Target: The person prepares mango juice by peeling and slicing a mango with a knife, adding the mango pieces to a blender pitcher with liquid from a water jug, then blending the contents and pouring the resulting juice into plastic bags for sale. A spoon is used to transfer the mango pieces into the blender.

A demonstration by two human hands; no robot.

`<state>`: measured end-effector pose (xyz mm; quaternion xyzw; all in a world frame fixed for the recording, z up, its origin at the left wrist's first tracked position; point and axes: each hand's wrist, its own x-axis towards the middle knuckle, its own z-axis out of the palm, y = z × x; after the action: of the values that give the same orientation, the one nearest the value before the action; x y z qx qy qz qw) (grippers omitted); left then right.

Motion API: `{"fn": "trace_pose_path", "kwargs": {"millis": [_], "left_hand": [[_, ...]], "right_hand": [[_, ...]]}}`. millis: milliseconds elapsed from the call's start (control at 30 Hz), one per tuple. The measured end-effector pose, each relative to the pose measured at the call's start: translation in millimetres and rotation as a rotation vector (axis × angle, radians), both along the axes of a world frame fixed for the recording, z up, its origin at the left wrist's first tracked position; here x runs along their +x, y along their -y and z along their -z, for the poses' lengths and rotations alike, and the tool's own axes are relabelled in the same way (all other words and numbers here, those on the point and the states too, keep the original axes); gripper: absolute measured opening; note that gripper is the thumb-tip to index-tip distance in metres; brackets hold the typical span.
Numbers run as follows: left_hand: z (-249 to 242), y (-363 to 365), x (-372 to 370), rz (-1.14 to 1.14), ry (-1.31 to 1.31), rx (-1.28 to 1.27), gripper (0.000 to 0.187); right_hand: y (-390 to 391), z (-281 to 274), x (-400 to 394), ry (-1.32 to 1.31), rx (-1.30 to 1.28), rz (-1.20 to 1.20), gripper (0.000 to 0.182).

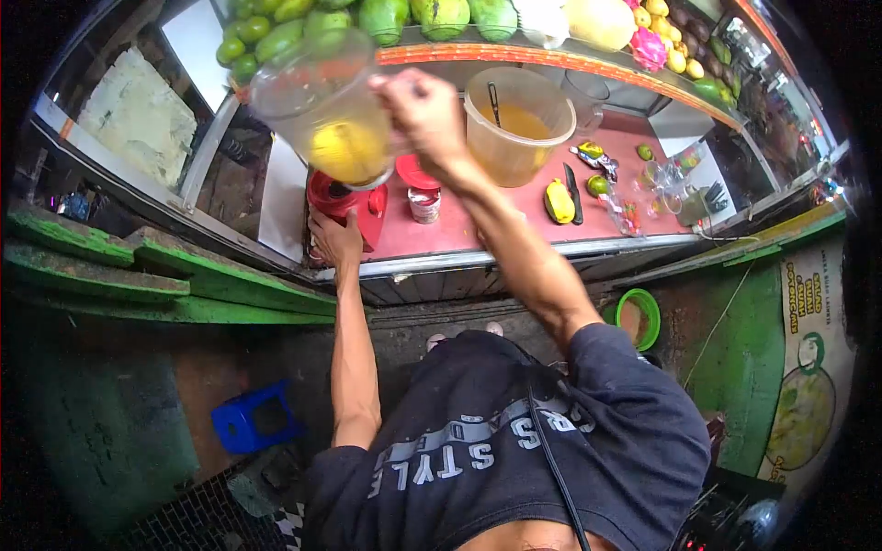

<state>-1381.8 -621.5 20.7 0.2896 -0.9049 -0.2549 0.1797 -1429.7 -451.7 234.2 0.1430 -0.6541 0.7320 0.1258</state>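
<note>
My right hand (424, 115) is closed round the handle of a clear blender jug (308, 96) with yellow fruit pieces (347, 151) in its lower part. The jug is tilted and its bottom overlaps the red blender base (369, 220) in this view. Low on that base, my left hand (336, 237) grips its near left side, some fingers hidden behind it. Just right of the base stands a small tub with a red lid (424, 204). Farther right, a peeled yellow fruit (558, 201) lies beside a dark-bladed knife (574, 193) on the pink counter (514, 225).
A large plastic bucket (519, 161) of orange-brown liquid holds a ladle or spoon handle (494, 103). Above, a shelf with an orange edge (570, 69) carries green mangoes (383, 20) and other fruit. Plastic cups and bags (675, 188) crowd the right. A blue stool (253, 418) stands behind on the left.
</note>
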Motion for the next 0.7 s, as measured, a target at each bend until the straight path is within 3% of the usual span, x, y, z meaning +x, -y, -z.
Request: {"fn": "trace_pose_path", "kwargs": {"millis": [33, 67, 133, 200, 267, 333, 500, 700], "left_hand": [[23, -2, -2, 0.002, -0.23, -0.132, 0.074], [22, -11, 3, -0.007, -0.232, -0.127, 0.074], [11, -43, 14, 0.185, -0.457, -0.092, 0.056], [-8, -85, 26, 0.575, -0.361, 0.142, 0.037], [11, -132, 23, 0.794, -0.199, 0.53, 0.028], [49, -171, 7, 0.985, -0.166, 0.319, 0.026], [50, -217, 1, 0.982, -0.024, 0.298, 0.03], [42, -234, -7, 0.898, 0.27, 0.391, 0.043]], "right_hand": [[-30, -8, 7, 0.002, 0.061, -0.035, 0.037], [-60, -16, 13, 0.002, 0.122, -0.069, 0.037], [-114, -41, 43, 0.037, 0.445, 0.033, 0.038], [-157, -32, 51, -0.074, 0.623, 0.049, 0.035], [-194, -16, 58, 0.032, 0.89, 0.034, 0.039], [-211, -6, 63, 0.091, 1.054, 0.008, 0.04], [-255, 41, 52, 0.091, 1.353, -0.061, 0.049], [-265, 71, 44, -0.054, 1.468, -0.103, 0.047]]}}
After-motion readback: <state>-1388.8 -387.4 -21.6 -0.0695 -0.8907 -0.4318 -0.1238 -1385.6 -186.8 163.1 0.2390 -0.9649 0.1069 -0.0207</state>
